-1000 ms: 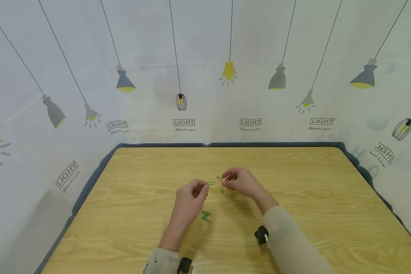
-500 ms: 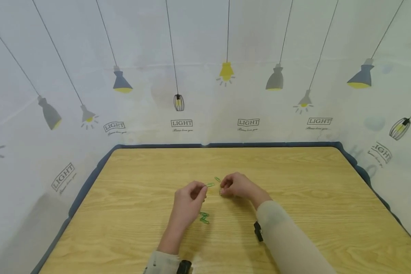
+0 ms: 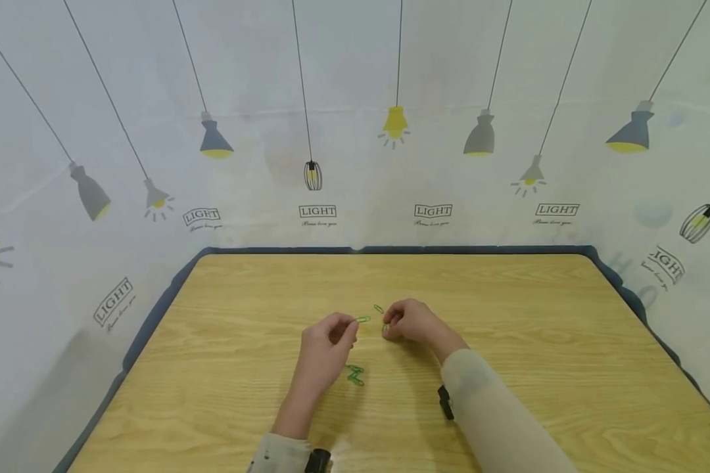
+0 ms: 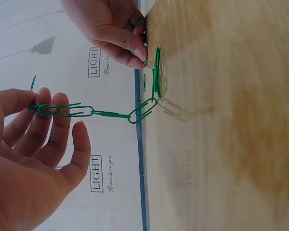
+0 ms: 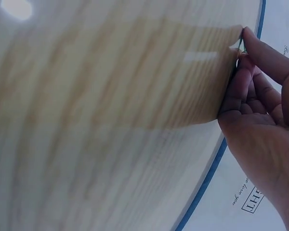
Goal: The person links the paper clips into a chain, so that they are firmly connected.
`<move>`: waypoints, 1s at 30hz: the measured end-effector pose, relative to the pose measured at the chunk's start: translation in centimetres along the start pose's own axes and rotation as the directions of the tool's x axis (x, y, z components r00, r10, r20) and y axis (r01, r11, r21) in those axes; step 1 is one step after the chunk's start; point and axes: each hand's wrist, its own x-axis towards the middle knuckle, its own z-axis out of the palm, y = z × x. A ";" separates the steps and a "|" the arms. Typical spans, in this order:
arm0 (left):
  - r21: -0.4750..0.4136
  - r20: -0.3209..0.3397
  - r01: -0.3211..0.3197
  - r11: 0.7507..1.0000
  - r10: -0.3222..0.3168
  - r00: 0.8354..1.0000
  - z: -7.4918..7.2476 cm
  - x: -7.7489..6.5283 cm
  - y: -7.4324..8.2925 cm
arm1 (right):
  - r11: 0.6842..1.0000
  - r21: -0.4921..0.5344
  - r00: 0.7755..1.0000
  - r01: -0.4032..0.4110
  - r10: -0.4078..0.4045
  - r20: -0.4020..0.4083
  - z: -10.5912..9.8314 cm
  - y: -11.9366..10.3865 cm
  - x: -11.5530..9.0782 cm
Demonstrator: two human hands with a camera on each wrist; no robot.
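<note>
My left hand (image 3: 322, 351) is raised over the middle of the table and pinches the top of a chain of green paper clips (image 4: 118, 115). One end clip (image 3: 363, 319) sticks out past its fingertips. The chain hangs down, and its lower links (image 3: 355, 376) lie bunched on the tabletop. To the right, my right hand (image 3: 417, 320) is low at the table with thumb and fingertips pinching a single green paper clip (image 5: 241, 45). Just beyond those fingers lies another loose green paper clip (image 3: 378, 308).
The wood-grain table (image 3: 509, 368) spreads out around both hands. A dark blue edge (image 3: 284, 250) runs along its back and sides. Behind stands a white curtain (image 3: 355, 131) printed with hanging lamps.
My right hand has come down slightly toward me, from beside the far loose clip onto the nearer one. My left hand keeps its pinch on the chain, nearly still.
</note>
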 end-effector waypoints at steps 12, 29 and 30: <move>0.014 0.002 0.012 1.000 -0.012 1.000 -0.2 0.1 0.0 | 1.000 0.002 1.000 -0.002 0.002 0.003 -0.1 -0.1 0.0; 0.010 0.006 0.022 1.000 -0.023 1.000 -0.4 0.1 -0.2 | 1.000 -0.017 1.000 -0.005 0.005 0.023 0.0 -0.4 -0.1; 0.010 0.007 0.020 1.000 -0.020 1.000 -0.4 0.1 -0.1 | 1.000 -0.016 1.000 -0.002 0.003 0.024 0.1 -0.4 -0.1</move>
